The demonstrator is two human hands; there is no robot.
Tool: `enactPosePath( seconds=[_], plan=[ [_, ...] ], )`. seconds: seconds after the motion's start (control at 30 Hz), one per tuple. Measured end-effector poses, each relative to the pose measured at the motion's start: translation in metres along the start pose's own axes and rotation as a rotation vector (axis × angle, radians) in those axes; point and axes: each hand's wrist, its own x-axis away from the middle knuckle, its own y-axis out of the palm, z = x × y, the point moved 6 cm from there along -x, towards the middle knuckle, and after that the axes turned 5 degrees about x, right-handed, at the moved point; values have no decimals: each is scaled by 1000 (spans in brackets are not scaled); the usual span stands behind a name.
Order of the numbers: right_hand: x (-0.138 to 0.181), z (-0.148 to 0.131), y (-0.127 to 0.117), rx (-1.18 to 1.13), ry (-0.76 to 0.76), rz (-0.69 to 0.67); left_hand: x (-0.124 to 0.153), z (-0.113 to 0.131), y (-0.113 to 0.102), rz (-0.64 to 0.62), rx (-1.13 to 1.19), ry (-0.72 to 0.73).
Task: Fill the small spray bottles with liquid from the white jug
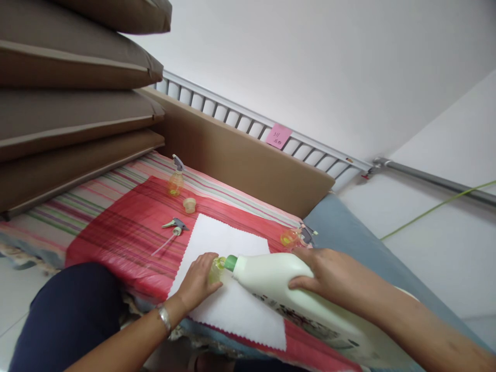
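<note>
My left hand is closed around a small clear yellowish bottle, which has no sprayer on it, over a white cloth with zigzag edges. My right hand grips a large pale green detergent bottle, tipped nearly level. Its green spout meets the small bottle's mouth; whether liquid flows I cannot tell. To the left lies a loose spray head with its tube. Behind it are a small cream cap and a spray bottle with some yellow liquid. Another spray bottle is beyond the detergent bottle.
A red translucent sheet covers part of the striped cloth. Brown cushions are stacked at left. A brown board stands before a white radiator bearing a pink note. A grey pipe runs along the right wall.
</note>
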Motion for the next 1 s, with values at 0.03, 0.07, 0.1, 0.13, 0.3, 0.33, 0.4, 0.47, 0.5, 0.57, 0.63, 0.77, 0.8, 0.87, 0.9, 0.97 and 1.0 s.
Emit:
enactPosePath(
  seconds=[0.03,0.07,0.1,0.13,0.3,0.33,0.4,0.47,0.5,0.57,0.63,0.77,0.8,0.87,0.9,0.97,1.0],
  plan=[
    [0,0,0,2,-1,-1,0,0,0,-3,-3,-1],
    [0,0,0,4,0,-2,0,-1,1,-8,-5,-1],
    [0,0,0,7,0,-4,0,-1,1,-13,-7,-1],
    [1,0,0,9,1,-4,0,-1,1,-19,-7,-1],
    [3,1,2,5,-8,9,0,0,1,-24,6,-10],
    [4,1,2,2,-10,11,0,1,1,-22,9,-12],
    [3,2,3,1,-9,7,0,1,0,-17,11,-12],
    [2,2,3,6,-3,1,0,2,0,-13,8,-6],
    [1,2,3,11,0,-2,0,2,0,-12,5,-2],
    [0,1,3,15,3,-4,0,2,1,-12,-3,3],
    [0,1,2,12,6,-3,0,1,1,-16,-14,5],
    [1,0,1,16,5,1,0,1,2,-26,-22,6],
    [1,0,0,21,4,2,0,1,2,-27,-20,6],
    [1,-1,0,27,1,4,0,1,1,-27,-15,4],
    [2,-1,-1,27,2,3,0,1,1,-27,-14,5],
    [2,-1,-1,26,6,-1,0,1,2,-27,-14,9],
    [2,-1,-1,26,7,-2,0,1,2,-27,-15,11]
  ],
)
